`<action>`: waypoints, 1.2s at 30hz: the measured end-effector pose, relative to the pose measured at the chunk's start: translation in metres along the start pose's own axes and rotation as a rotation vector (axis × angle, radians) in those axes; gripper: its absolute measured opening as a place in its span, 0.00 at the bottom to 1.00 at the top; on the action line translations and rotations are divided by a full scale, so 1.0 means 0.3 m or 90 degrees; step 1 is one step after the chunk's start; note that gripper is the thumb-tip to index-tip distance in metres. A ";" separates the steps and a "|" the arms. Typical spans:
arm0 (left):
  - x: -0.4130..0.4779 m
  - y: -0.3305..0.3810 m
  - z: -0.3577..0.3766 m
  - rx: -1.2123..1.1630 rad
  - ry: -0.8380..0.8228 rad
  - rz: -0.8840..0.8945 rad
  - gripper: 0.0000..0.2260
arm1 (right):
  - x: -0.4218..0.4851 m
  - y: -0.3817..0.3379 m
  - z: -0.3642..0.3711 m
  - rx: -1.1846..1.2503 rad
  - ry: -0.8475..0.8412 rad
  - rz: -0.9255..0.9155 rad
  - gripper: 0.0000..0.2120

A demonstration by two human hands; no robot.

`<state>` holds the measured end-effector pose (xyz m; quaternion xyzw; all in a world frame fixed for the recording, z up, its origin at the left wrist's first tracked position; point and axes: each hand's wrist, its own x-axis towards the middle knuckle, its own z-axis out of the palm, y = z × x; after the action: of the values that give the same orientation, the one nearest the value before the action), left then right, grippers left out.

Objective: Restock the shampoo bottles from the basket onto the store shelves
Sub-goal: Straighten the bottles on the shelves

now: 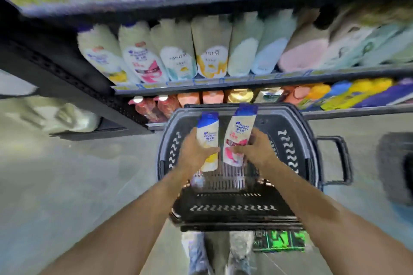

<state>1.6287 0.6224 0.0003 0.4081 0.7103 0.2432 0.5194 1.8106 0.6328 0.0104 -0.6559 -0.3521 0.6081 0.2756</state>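
- At nine o'clock lies bare grey floor (55, 174), blurred, with the dark end post of the shelves (73, 87) rising toward ten o'clock.
- The left hand (194, 154) is closed around a white shampoo bottle with a yellow base (207, 138), blue cap pointing to twelve o'clock, held upright over the basket.
- Just beside it, the right hand (253, 149) is wrapped around a white shampoo bottle with a pink base (238, 138), also cap up; the two bottles stand close together, barely apart.
- Under both hands sits the dark plastic basket (295, 140), its slatted bottom showing at six o'clock of the bottles.
- From eleven to two o'clock runs a shelf row of standing shampoo bottles (176, 56), tilted by the lens.
- At three o'clock the basket's handle (339, 161) juts outward over the floor.
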 end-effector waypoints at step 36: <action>-1.385 2.114 -1.413 -0.138 0.416 0.759 0.28 | -1.577 -2.358 -0.012 -0.030 -0.070 -0.819 0.24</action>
<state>1.4921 0.6577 0.8575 0.5805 0.4564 0.6678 0.0937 1.7185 0.6803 0.8552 -0.2876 -0.7020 0.3459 0.5521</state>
